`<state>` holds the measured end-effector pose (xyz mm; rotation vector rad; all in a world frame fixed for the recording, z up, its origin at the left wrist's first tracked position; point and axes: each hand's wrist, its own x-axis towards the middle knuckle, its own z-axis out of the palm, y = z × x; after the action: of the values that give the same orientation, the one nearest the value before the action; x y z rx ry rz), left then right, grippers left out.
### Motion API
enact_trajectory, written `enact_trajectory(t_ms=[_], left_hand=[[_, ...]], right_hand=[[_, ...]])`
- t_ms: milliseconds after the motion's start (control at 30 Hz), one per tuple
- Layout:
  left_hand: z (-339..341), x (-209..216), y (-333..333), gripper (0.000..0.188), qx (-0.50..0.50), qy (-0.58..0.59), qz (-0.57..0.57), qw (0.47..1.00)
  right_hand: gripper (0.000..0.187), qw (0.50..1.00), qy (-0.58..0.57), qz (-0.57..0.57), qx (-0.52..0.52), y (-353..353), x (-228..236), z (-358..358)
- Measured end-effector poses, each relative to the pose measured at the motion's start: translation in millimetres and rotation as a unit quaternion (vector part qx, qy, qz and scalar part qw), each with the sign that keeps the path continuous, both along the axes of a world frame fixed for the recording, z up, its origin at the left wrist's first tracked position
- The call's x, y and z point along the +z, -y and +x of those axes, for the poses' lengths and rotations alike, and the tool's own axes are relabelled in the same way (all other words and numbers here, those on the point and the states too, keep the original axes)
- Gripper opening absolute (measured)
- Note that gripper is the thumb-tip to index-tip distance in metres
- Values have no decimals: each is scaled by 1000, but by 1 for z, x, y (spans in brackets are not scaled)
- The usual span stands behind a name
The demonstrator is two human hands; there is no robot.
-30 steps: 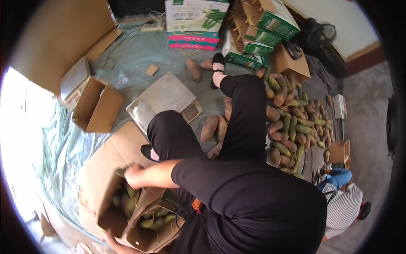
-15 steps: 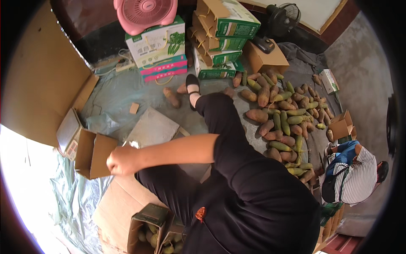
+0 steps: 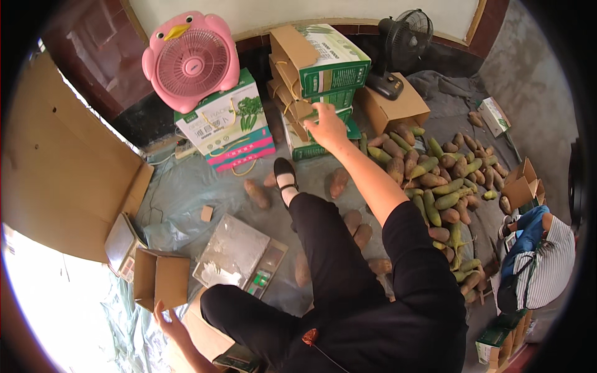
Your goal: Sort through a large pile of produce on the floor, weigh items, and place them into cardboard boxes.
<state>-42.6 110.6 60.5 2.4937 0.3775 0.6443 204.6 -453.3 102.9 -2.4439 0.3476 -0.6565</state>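
My right hand (image 3: 326, 127) reaches to a stack of green-and-white carton boxes (image 3: 336, 73), its fingers apart by the yellow cord handles. Whether it touches a box I cannot tell. At the lower left my left hand (image 3: 168, 322) has its fingers spread beside an open brown cardboard box (image 3: 171, 280). Fingertips lie close to that box's lower edge. Between my knee and the box, a flat scale (image 3: 233, 248) with a green-lit display rests on the plastic-covered floor.
A large pile of green and reddish-brown root vegetables (image 3: 435, 180) lies right, with several loose ones near my legs. A pink fan (image 3: 193, 65) tops more cartons (image 3: 227, 124). A black fan (image 3: 404, 46) stands behind on a brown box (image 3: 404, 109). Another person (image 3: 541, 261) crouches far right.
My right hand has left the small brown box and swung up and right to the carton stack. My left hand has come into view beside the brown box. The whole view has shifted.
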Motion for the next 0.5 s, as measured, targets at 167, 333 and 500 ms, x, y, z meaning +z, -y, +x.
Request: enact_trajectory(t_ms=[167,333,500], left_hand=[[82,26,121,37,-178,-32,100,978],[119,6,187,36,-276,-81,102,952],[114,-43,172,34,-257,-214,104,937]], right_hand=[[60,997,16,-52,-53,26,28,55],[70,991,-7,-112,-76,33,47,121],[64,972,-112,-156,-133,32,32,173]])
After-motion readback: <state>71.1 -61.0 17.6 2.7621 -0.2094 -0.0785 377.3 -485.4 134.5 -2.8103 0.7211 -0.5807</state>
